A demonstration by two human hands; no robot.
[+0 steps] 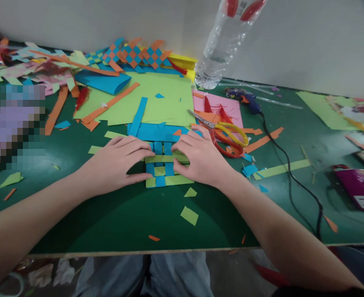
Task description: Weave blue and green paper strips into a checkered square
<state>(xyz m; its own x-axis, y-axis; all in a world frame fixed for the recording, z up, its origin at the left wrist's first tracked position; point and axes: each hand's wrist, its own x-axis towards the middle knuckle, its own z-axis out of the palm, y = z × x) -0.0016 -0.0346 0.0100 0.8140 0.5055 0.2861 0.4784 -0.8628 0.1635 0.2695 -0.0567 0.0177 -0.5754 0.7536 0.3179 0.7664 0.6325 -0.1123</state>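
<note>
A small woven mat of blue and light green paper strips [163, 167] lies on the green table [113, 214], near its front edge. My left hand [120, 161] rests flat on the mat's left side, fingers stretched over the strips. My right hand [200, 159] presses on its right side, fingertips pinching a green strip that runs across the blue ones. Both hands touch the weave and meet near its middle.
Scissors with yellow and red handles [228, 136] lie right of my right hand. A glue gun [250, 103] with a black cord [293, 177], a clear bottle [221, 45], green sheets [157, 99], a finished blue-orange weave [135, 53] and several scraps lie around. A purple device [358, 185] sits far right.
</note>
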